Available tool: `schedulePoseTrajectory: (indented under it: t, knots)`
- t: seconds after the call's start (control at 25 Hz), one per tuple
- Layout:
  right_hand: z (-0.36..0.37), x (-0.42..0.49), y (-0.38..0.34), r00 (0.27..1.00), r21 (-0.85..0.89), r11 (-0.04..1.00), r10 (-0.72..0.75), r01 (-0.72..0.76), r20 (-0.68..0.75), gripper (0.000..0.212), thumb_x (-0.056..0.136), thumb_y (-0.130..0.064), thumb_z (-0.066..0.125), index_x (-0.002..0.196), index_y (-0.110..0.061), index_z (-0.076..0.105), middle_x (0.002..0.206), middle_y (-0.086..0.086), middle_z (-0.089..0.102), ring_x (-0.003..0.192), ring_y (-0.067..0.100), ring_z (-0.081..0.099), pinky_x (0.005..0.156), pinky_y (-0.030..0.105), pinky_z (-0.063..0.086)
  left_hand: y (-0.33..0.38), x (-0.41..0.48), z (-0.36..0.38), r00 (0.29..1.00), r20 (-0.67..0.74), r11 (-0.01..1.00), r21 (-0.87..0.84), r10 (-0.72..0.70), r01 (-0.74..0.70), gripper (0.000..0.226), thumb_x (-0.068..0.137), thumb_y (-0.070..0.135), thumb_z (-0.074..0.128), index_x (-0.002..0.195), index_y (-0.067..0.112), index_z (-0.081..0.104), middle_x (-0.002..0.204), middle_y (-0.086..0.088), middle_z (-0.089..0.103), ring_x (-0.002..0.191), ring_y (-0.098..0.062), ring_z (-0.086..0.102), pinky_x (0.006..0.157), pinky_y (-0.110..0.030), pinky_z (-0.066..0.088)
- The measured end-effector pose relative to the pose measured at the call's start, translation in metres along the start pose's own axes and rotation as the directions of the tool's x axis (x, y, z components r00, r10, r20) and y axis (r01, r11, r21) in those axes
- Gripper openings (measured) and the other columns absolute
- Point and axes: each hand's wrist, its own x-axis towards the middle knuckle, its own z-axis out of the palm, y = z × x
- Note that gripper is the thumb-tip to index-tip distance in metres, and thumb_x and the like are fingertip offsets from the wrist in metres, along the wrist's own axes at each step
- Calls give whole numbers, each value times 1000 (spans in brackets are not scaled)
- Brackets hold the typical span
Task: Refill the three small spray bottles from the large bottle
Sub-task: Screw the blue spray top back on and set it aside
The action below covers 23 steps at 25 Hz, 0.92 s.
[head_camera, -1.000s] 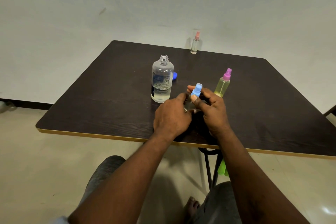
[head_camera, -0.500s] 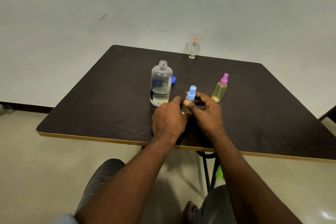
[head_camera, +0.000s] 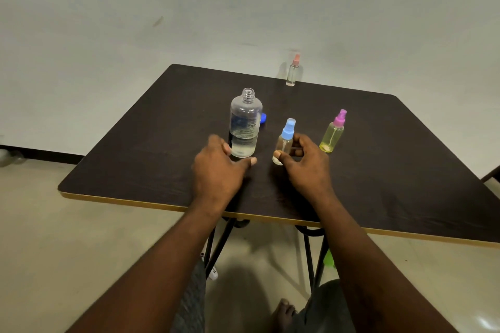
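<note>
Left of centre in the frame, the left hand (head_camera: 216,167) lies low over the dark brown wooden table (head_camera: 135,149), fingers spread and relaxed, thumb stretched rightwards; it grips nothing. Its fingertips reach the lower left side of the large clear plastic bottle (head_camera: 244,127) — touching or just short, the blur hides which. That bottle stands upright just above and right of the hand, long axis vertical, neck uncapped, liquid only in its lower part. A blue screw cap (head_camera: 263,118) shows behind its right side. The left hand is plainly the nearer one for lifting it, and the wrap would likely come from the side, around the body.

At frame centre, the small clear spray bottle with the light blue pump top (head_camera: 284,143) stands upright on the table, top on. The right hand (head_camera: 305,167) holds it low down — thumb across the front, fingers curled behind, a loose pinch. Further right, the yellow-green spray bottle with the magenta top (head_camera: 332,135) stands near but apart from that hand. At the table's far edge, upper centre, the small clear spray bottle with the pale pink top (head_camera: 293,73) is well apart from both hands.
</note>
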Motion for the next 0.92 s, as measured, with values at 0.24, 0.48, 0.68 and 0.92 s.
schedulePoseTrajectory:
  t: [0.24, 0.48, 0.68, 0.92]
  knots:
    - [11, 36, 11, 991, 32, 995, 100, -97, -94, 23, 90, -20, 80, 106, -31, 69, 102, -12, 74, 97, 4, 70, 88, 28, 57, 5, 37, 14, 987, 133, 992, 73, 92, -102, 100, 58, 69, 89, 138, 26, 47, 133, 1, 61, 114, -22, 63, 91, -40, 54]
    - [31, 95, 16, 979, 1, 991, 129, -130, -158, 24, 90, -17, 77, 102, -32, 62, 92, -15, 72, 90, 7, 70, 84, 30, 58, 5, 79, 32, 991, 105, 992, 86, 78, -87, 69, 65, 65, 85, 118, 28, 61, 115, 5, 70, 102, -21, 68, 79, -35, 52]
    - [58, 154, 30, 975, -4, 990, 136, -139, -175, 23, 91, -17, 76, 101, -32, 62, 95, -11, 72, 90, 11, 70, 86, 33, 58, 3, 113, 48, 996, 86, 992, 114, 37, -47, 69, 67, 65, 81, 122, 29, 59, 118, 4, 68, 105, -28, 68, 86, -40, 55]
    - [95, 251, 44, 958, -25, 979, 192, -201, -213, 21, 90, -24, 77, 108, -28, 67, 103, -5, 73, 95, 16, 71, 89, 35, 58, -3, 123, 54, 995, 72, 992, 102, 64, -71, 65, 66, 68, 80, 117, 35, 58, 115, 9, 68, 100, -25, 69, 74, -34, 45]
